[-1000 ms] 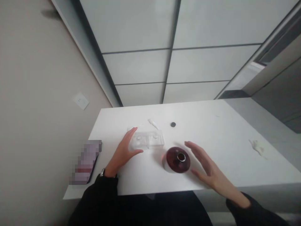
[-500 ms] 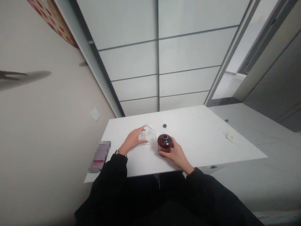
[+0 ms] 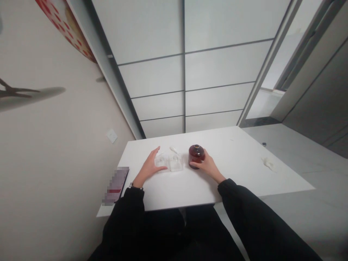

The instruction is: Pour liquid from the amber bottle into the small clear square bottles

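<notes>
My right hand is wrapped round a squat, dark red-brown glass bottle with a short, uncapped neck. The bottle is upright at the middle of the white table. To its left lies a clear plastic container with two box-like parts. My left hand is beside its left part, thumb and fingers spread wide around it without a visible grip. Just behind the container is a small, slender whitish piece, too blurred to name.
A blurred-out flat purplish item lies at the table's left edge by the wall. A crumpled white tissue lies toward the right edge. Sliding white panels rise behind the table. A small dark object is on the floor at right.
My right hand has moved the bottle away from me and slightly right; the small dark cap behind it is now out of sight. My left hand has shifted left, uncovering more of the clear container.
</notes>
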The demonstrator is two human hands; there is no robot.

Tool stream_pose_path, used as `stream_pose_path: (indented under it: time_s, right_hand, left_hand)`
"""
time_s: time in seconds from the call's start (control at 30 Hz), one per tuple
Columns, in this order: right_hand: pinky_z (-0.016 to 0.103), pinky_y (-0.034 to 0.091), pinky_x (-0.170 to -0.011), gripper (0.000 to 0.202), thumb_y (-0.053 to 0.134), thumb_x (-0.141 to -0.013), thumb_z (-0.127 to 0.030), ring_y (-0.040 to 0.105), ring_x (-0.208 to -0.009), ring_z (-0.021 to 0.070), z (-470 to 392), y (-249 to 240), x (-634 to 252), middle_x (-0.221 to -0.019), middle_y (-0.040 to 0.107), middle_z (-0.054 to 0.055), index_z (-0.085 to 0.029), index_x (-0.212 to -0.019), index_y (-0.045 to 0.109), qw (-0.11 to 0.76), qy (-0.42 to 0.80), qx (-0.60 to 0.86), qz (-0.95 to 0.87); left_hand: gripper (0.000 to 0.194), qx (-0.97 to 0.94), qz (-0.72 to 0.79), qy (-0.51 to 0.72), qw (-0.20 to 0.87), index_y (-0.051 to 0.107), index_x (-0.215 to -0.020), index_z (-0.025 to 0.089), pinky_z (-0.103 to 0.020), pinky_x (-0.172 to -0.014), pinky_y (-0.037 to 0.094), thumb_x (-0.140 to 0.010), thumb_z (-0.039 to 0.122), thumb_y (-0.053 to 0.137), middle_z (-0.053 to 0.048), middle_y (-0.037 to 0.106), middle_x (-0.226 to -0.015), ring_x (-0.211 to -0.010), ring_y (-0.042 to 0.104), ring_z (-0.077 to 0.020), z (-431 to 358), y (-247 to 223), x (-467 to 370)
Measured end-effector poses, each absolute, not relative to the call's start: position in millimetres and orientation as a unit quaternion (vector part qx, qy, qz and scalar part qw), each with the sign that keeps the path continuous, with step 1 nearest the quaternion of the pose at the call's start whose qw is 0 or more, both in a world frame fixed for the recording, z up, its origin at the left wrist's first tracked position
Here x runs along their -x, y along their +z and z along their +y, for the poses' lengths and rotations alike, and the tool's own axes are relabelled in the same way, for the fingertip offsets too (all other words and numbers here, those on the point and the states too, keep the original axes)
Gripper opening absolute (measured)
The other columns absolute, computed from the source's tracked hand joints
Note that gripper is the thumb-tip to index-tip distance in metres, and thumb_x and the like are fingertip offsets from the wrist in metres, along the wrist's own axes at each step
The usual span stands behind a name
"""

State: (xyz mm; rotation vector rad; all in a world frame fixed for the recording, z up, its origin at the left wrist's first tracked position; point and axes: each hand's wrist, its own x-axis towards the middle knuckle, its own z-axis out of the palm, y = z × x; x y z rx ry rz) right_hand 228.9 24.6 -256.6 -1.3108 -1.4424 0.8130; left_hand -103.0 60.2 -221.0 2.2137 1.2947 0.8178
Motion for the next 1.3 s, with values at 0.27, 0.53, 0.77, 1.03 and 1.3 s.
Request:
stream_pose_path:
  time_s: [0.27, 0.53, 0.77, 1.03, 1.3]
  right_hand:
    - [0.049, 0.053, -0.101, 0.048, 0.063, -0.09, -0.069, 0.065, -0.11, 0.0281, -8, -268, -298, -0.113, 0.07, 0.009, -0.024, -0.106, 0.064, 0.571, 0.181, 0.627, -0.498]
    - [0.033, 0.021, -0.05, 0.071, 0.063, -0.089, -0.08, 0.025, -0.053, 0.0126, -26, -274, -303, -0.052, 0.024, -0.006, -0.03, -0.056, 0.025, 0.511, 0.172, 0.718, -0.441]
    - [0.026, 0.051, -0.058, 0.043, 0.063, -0.105, -0.057, 0.057, -0.062, 0.0103, -24, -295, -321, -0.077, 0.062, -0.003, -0.016, -0.092, 0.066, 0.472, 0.258, 0.728, -0.425]
    - [0.047, 0.063, -0.097, 0.042, 0.07, -0.103, -0.047, 0.07, -0.115, 0.0275, -7, -310, -330, -0.134, 0.069, 0.009, -0.018, -0.133, 0.068, 0.438, 0.291, 0.728, -0.44]
    - [0.049, 0.062, -0.098, 0.044, 0.07, -0.102, -0.047, 0.07, -0.117, 0.0296, -15, -286, -314, -0.135, 0.069, 0.008, -0.017, -0.133, 0.068, 0.42, 0.286, 0.73, -0.458]
  left_hand:
    - [0.121, -0.756, 0.462, 0.363, 0.287, 0.019, -0.171, 0.028, -0.067, -0.131, 0.033, -0.08, 0.075, 0.083, -0.024, 0.036, -0.174, -0.159, 0.044, -0.0429, 37, -260, 125]
    - [0.1, -0.746, 0.488, 0.326, 0.315, 0.036, -0.165, 0.029, -0.064, -0.13, 0.037, -0.083, 0.052, 0.089, -0.017, 0.053, -0.165, -0.157, 0.049, -0.0401, 32, -265, 115]
    - [0.083, -0.722, 0.537, 0.301, 0.315, 0.051, -0.151, 0.023, -0.056, -0.127, 0.043, -0.081, 0.049, 0.088, -0.015, 0.064, -0.153, -0.146, 0.06, -0.0362, 40, -255, 109]
    - [0.076, -0.716, 0.556, 0.283, 0.314, 0.056, -0.138, 0.022, -0.052, -0.124, 0.045, -0.074, 0.049, 0.088, -0.013, 0.068, -0.144, -0.14, 0.064, -0.0347, 42, -242, 104]
    - [0.071, -0.716, 0.569, 0.255, 0.315, 0.057, -0.128, 0.024, -0.05, -0.116, 0.051, -0.069, 0.046, 0.09, -0.01, 0.073, -0.133, -0.131, 0.07, -0.0342, 18, -226, 112]
